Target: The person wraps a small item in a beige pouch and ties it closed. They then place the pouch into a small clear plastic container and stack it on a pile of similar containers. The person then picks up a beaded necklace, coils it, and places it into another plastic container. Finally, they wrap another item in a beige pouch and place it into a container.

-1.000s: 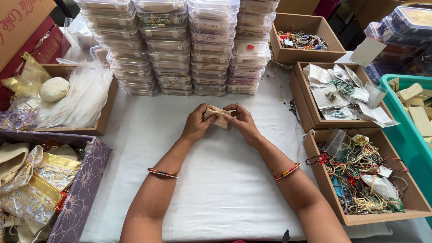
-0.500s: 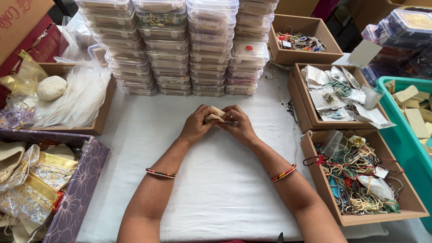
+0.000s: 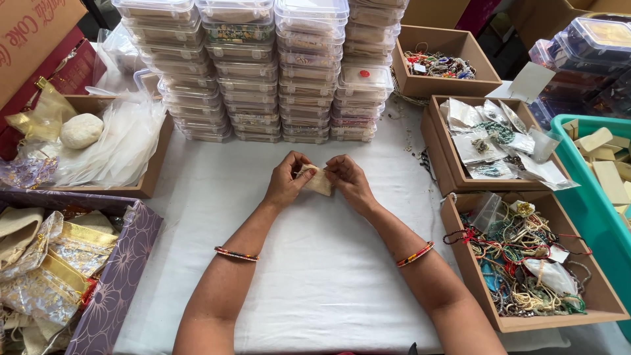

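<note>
Pouch [image 3: 320, 181] — small, beige — between left grip [image 3: 288, 180] and right grip [image 3: 348, 180], both pinching it.

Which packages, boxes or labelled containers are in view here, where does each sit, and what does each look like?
Stacked clear lidded plastic boxes: table's far edge, four columns, flat, rectangular.
Brown cardboard tray: near right, tangled bead strings inside.
Brown tray: middle right, small clear packets inside.
Brown tray: far right, colourful beads.
Teal plastic bin: right edge, pale blocks.
Purple floral box: near left, gold pouches.
Small beige pouch: held between left hand and right hand.
</note>
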